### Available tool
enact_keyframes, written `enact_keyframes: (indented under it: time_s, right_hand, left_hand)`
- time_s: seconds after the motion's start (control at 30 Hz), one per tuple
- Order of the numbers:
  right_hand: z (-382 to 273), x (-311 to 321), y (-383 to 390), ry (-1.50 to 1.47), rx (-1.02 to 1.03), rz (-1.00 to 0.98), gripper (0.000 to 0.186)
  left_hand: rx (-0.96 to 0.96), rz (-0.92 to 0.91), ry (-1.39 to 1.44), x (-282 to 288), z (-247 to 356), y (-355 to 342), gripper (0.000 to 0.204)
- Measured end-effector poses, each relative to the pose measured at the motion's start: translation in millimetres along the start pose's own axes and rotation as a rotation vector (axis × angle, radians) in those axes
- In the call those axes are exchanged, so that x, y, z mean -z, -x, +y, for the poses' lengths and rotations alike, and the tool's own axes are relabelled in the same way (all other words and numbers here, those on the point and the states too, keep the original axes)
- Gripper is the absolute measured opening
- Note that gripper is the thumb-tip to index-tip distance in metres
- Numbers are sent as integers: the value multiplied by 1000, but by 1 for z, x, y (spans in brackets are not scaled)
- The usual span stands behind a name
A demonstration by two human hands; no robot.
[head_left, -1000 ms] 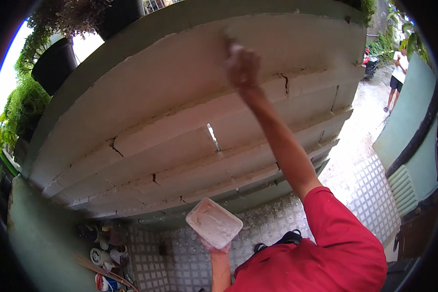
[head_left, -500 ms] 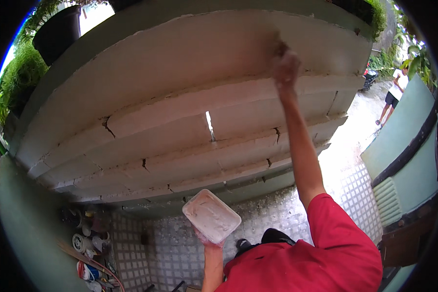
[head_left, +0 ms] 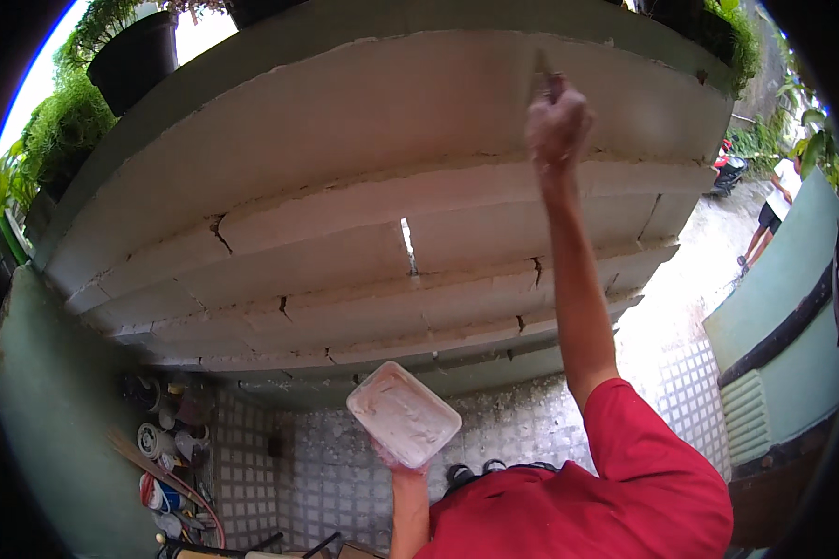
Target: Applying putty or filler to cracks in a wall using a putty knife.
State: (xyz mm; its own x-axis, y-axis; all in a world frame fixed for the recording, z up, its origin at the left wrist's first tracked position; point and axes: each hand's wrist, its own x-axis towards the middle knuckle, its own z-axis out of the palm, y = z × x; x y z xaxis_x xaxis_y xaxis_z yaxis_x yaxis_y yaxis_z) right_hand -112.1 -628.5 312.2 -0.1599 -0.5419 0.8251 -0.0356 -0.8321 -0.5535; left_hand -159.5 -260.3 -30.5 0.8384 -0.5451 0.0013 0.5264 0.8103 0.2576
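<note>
My right hand is raised high, closed around a small scraper-like tool whose tip presses on the top slab of a whitish, cracked stone wall. The arm wears a red sleeve. My left hand is low at the centre, holding up a white rectangular tray filled with pale paste; only the fingers under the tray show.
Tins and tools lie on the tiled floor at the lower left. Potted plants stand on the wall top. A green gate is at the right, and a person stands beyond it.
My right hand has slid to the right along the wall's top slab. The tray in my left hand has stayed low and near the centre.
</note>
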Motion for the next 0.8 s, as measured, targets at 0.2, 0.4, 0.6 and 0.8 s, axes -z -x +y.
enact_keyframes:
  time_s: [0.2,0.4,0.6,0.8]
  right_hand:
    - [23,-44,7,200,215,47,11]
    - [-51,-98,55,78,598,250,4]
    - [-83,-49,65,-431,256,-410,18]
    - [-58,60,147,-618,-530,-863,31]
  left_hand:
    - [-12,27,45,-5,-10,9,68]
    - [-93,115,-100,-11,-18,17,73]
    - [-23,72,-22,-11,-23,29,75]
    - [36,45,-13,-12,-12,25,74]
